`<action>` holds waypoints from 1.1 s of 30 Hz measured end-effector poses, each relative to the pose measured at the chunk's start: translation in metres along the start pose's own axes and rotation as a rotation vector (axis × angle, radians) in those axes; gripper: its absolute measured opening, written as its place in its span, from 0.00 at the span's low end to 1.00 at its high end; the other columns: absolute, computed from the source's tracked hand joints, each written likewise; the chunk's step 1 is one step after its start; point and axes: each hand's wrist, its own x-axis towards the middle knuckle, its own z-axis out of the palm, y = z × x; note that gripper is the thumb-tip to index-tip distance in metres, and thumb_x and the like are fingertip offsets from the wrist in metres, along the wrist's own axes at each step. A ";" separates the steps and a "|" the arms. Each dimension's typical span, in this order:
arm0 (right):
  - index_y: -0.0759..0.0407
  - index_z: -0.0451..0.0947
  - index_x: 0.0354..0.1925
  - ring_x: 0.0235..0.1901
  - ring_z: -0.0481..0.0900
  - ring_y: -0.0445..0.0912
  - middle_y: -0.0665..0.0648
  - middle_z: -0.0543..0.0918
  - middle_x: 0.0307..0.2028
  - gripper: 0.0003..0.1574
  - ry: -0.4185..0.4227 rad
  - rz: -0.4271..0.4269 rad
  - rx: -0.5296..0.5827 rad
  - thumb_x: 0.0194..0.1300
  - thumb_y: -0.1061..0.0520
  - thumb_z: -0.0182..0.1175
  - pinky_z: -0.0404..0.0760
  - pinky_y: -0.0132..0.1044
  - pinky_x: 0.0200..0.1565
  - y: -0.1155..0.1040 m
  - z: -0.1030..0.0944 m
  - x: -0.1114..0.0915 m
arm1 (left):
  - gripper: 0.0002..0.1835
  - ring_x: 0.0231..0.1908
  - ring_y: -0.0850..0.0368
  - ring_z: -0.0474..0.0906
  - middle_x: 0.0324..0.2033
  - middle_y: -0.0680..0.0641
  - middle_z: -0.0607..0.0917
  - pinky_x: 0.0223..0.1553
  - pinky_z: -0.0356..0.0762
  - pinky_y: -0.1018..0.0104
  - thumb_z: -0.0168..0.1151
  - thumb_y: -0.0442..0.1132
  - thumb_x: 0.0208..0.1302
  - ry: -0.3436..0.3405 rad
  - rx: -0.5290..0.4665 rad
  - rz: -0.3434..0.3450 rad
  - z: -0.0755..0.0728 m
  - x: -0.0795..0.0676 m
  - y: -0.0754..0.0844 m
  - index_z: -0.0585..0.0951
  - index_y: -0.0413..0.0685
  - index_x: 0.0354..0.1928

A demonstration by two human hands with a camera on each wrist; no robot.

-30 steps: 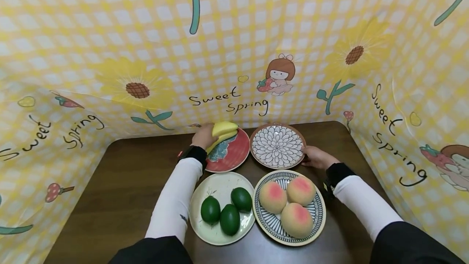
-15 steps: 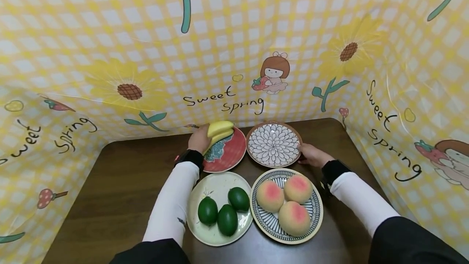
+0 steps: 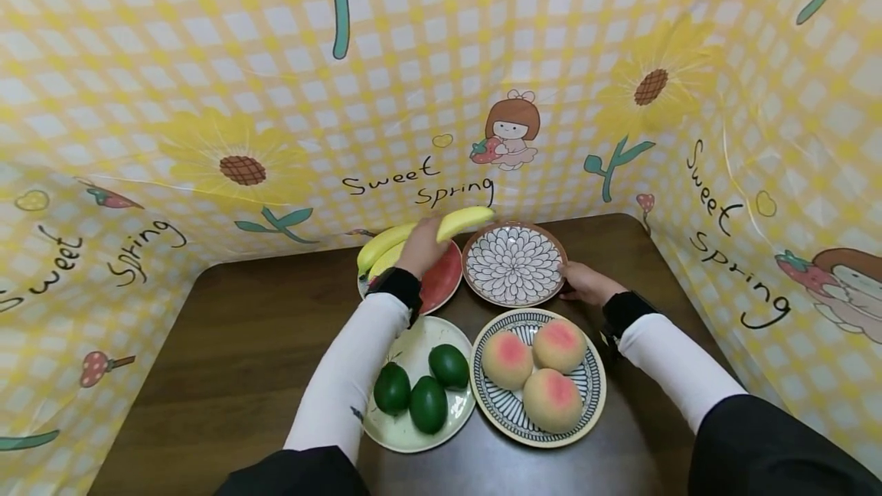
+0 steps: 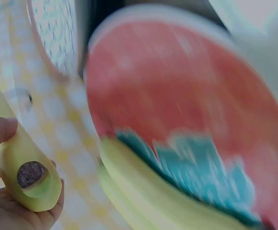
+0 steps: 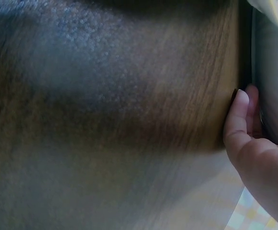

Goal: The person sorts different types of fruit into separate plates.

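Note:
My left hand [image 3: 422, 247] grips a yellow banana [image 3: 468, 221] above the red plate [image 3: 442, 282]. The banana's far end points right, overlapping the edge of the flower-patterned plate [image 3: 513, 265] in the head view. In the left wrist view, the dark stub end [image 4: 31, 174] of this banana faces the camera, with thumb and fingers around it. Other bananas [image 3: 382, 247] lie at the left on the red plate, partly hidden by the hand. My right hand [image 3: 589, 284] holds the right rim of the flower-patterned plate, thumb at the top and fingers at its underside.
Nearer me, a pale green plate [image 3: 413, 442] bears three dark green fruits [image 3: 428, 404], partly behind my left sleeve. Beside it, a blue-patterned plate [image 3: 480, 396] carries three peaches [image 3: 552, 401]. A checked yellow cloth [image 3: 289, 37] rises behind the brown table [image 3: 227, 358] and along both sides.
My left hand has lifted one banana off the red plate and moved right with it, toward the flower-patterned plate. The right hand keeps its hold on the rim.

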 end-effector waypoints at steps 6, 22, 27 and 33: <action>0.75 0.43 0.77 0.38 0.73 0.38 0.50 0.76 0.38 0.34 0.003 -0.002 0.012 0.84 0.54 0.24 0.77 0.33 0.45 0.000 -0.002 0.002 | 0.34 0.62 0.37 0.76 0.66 0.31 0.75 0.65 0.74 0.47 0.64 0.37 0.70 -0.095 0.007 0.051 0.033 0.003 0.039 0.67 0.45 0.76; 0.65 0.62 0.68 0.40 0.75 0.46 0.56 0.77 0.39 0.33 -0.038 -0.102 0.098 0.84 0.41 0.37 0.80 0.42 0.45 0.089 -0.043 0.106 | 0.22 0.47 0.50 0.79 0.48 0.43 0.88 0.49 0.73 0.61 0.66 0.43 0.68 -0.266 0.113 0.064 0.093 -0.003 0.072 0.80 0.44 0.62; 0.67 0.61 0.67 0.36 0.75 0.45 0.55 0.77 0.36 0.32 -0.031 -0.091 0.098 0.84 0.42 0.37 0.80 0.40 0.42 0.078 -0.033 0.090 | 0.23 0.49 0.49 0.80 0.47 0.43 0.88 0.50 0.75 0.61 0.67 0.44 0.67 -0.254 0.123 0.051 0.098 -0.005 0.073 0.80 0.44 0.61; 0.75 0.53 0.70 0.35 0.74 0.40 0.51 0.76 0.36 0.31 0.047 -0.028 0.038 0.85 0.52 0.26 0.78 0.34 0.44 0.018 -0.005 0.019 | 0.25 0.49 0.49 0.79 0.49 0.42 0.87 0.50 0.74 0.61 0.64 0.44 0.67 -0.274 0.085 0.056 0.096 0.000 0.077 0.78 0.42 0.64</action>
